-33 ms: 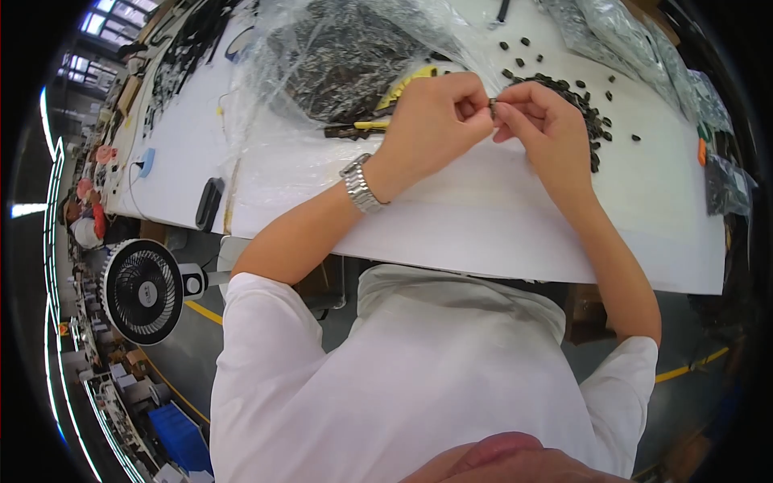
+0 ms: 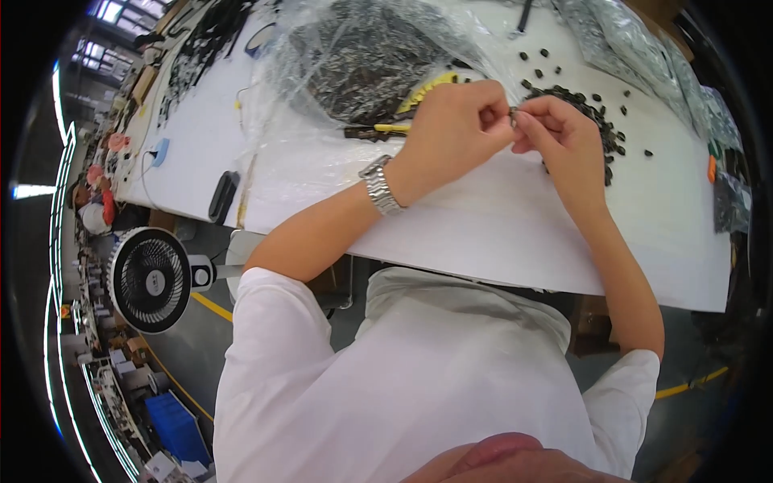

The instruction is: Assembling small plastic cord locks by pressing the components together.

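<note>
My left hand, with a metal watch on its wrist, is closed with thumb and finger pinched. My right hand meets it fingertip to fingertip above the white table. Between the fingertips is a small dark piece, mostly hidden, so its kind is unclear. Beyond the right hand lies a heap of small black pieces, with several scattered singly around it. Behind the left hand, a clear plastic bag full of dark parts spreads over the table. A curved yellow item and a thin yellow rod show beside the left hand.
More plastic-wrapped packs lie at the far right. A long black case rests near the table's left front edge, with black strips farther back. A white fan stands left of the table. An orange item sits at the right edge.
The whole view has shifted slightly, so everything on the table appears a little farther right and lower. Both hands keep the same pinched pose around the small dark piece.
</note>
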`<move>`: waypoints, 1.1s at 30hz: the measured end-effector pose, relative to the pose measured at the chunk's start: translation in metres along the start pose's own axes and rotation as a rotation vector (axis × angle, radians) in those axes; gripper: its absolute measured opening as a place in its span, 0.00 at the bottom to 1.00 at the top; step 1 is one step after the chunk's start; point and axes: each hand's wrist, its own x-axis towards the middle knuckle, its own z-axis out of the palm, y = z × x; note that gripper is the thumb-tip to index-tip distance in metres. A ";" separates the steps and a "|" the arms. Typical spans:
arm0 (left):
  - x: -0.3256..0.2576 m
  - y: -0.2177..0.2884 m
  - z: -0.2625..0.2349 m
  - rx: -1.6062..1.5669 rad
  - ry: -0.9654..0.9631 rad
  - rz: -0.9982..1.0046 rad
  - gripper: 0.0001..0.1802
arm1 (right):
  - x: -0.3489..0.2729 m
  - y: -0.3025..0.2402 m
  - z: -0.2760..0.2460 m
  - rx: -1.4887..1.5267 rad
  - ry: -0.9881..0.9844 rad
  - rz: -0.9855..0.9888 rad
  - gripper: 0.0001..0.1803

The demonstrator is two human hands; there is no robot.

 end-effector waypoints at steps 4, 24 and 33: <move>-0.002 -0.008 0.013 0.092 0.099 0.130 0.07 | -0.004 0.001 -0.001 -0.060 0.010 0.049 0.09; 0.001 -0.009 0.021 0.348 0.135 0.401 0.05 | 0.004 0.039 -0.020 0.515 -0.148 0.202 0.15; 0.001 -0.005 0.008 0.435 0.147 0.423 0.06 | 0.004 0.025 0.000 0.409 -0.064 0.140 0.13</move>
